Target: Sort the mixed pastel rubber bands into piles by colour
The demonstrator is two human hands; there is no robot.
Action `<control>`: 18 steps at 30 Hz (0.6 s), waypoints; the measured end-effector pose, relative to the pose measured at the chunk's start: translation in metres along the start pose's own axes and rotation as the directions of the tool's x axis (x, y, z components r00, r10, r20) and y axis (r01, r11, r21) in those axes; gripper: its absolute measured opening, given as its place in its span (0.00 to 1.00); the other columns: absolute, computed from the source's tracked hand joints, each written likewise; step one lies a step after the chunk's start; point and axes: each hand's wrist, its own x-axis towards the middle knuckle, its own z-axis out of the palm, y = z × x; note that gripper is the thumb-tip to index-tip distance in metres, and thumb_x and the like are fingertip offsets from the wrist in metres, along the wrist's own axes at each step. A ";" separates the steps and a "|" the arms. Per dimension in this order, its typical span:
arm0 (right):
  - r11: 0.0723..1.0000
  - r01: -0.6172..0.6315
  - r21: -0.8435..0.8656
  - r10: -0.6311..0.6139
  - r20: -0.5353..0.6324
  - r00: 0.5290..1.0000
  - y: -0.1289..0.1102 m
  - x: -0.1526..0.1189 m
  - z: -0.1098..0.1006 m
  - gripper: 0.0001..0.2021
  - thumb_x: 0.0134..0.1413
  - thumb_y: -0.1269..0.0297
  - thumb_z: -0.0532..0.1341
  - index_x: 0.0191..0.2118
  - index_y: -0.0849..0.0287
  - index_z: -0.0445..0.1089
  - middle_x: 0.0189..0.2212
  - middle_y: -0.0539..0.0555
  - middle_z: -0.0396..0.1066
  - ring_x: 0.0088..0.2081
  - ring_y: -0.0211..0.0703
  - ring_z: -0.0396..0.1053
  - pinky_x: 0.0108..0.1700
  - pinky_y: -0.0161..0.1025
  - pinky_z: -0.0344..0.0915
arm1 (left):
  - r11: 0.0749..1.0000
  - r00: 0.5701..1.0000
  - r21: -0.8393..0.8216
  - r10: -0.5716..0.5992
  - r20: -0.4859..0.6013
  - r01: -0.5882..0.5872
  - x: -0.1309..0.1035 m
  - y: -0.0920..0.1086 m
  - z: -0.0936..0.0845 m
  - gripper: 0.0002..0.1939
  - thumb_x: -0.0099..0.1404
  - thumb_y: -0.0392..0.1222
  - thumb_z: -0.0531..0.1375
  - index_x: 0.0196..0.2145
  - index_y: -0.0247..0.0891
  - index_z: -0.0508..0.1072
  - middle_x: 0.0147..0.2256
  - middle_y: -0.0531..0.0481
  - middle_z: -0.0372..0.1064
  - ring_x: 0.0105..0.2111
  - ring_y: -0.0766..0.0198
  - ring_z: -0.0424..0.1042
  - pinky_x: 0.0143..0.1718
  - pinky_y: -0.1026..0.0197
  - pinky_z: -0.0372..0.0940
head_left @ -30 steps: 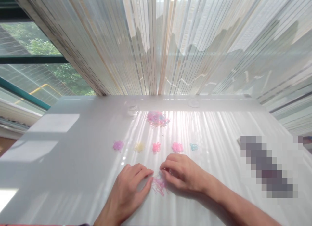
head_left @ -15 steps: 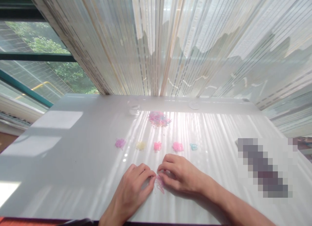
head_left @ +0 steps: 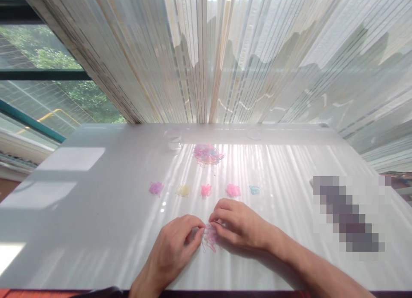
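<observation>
Your left hand (head_left: 172, 244) and right hand (head_left: 240, 224) sit just apart, whether pinching anything I cannot tell, with the loose pinkish pile (head_left: 211, 240) at your left's 3 o'clock, your right's 8, running roughly 12 to 6, right thumb overlapping it

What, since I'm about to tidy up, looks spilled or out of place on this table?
Mainly a tiny stray bit, lying on the near side of the mixed pile, apart from it and from the coloured heaps. The dark shape at right is pixelated, so I can't judge it.
</observation>
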 end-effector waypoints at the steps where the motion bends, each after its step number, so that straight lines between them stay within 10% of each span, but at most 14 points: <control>1: 1.000 0.004 0.000 -0.004 -0.006 1.000 0.000 0.000 0.000 0.07 0.68 0.70 0.59 0.42 0.59 0.75 0.34 0.53 0.72 0.35 0.41 0.69 0.38 0.37 0.66 | 1.000 1.000 -0.001 -0.003 0.001 0.003 -0.001 -0.001 0.000 0.06 0.75 0.37 0.58 0.39 0.43 0.74 0.29 0.57 0.73 0.24 0.67 0.68 0.30 0.64 0.65; 18: 0.999 0.041 0.015 -0.040 -0.083 0.996 0.001 -0.001 -0.006 0.07 0.68 0.68 0.59 0.43 0.60 0.76 0.34 0.54 0.74 0.34 0.41 0.70 0.37 0.37 0.65 | 0.999 0.995 -0.036 -0.037 -0.098 0.033 -0.001 -0.004 0.007 0.11 0.74 0.42 0.62 0.53 0.45 0.73 0.35 0.57 0.79 0.19 0.71 0.63 0.24 0.67 0.64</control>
